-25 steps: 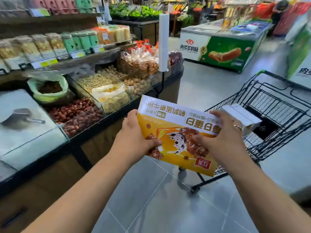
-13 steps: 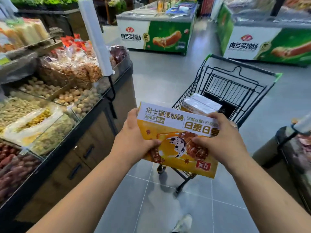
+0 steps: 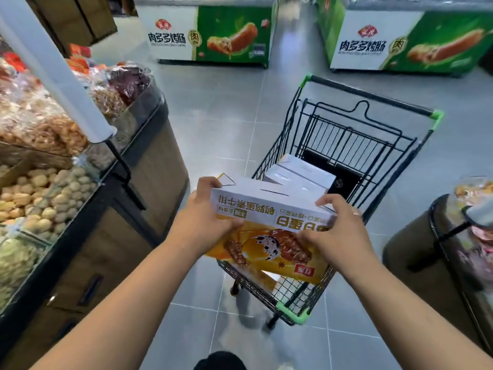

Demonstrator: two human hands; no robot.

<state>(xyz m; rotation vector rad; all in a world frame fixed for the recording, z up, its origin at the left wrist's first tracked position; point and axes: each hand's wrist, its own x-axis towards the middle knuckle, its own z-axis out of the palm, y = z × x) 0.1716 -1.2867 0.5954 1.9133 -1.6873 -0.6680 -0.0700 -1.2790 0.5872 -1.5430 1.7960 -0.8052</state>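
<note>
I hold a yellow and white snack box (image 3: 269, 225), printed upside down to me, with both hands over the near end of a black wire shopping cart (image 3: 373, 140). My left hand (image 3: 205, 222) grips its left edge, fingers curled behind and thumb on the front. My right hand (image 3: 336, 231) grips the right edge, a ring on one finger. Two white boxes (image 3: 301, 174) lie inside the cart just beyond the held box. The box's lower part overlaps the cart's near rim.
A bulk-food counter (image 3: 144, 166) with bins of nuts and bagged snacks runs along the left, a white bag roll (image 3: 53, 68) on a stand above it. Two green and white freezer chests (image 3: 213, 30) stand at the back. A dark round stand (image 3: 437, 252) is at the right. Grey tiled floor lies between.
The view has swung right and down toward the cart. The box, held in both hands throughout, has moved forward over the cart's near end and tilted so its white top face shows.
</note>
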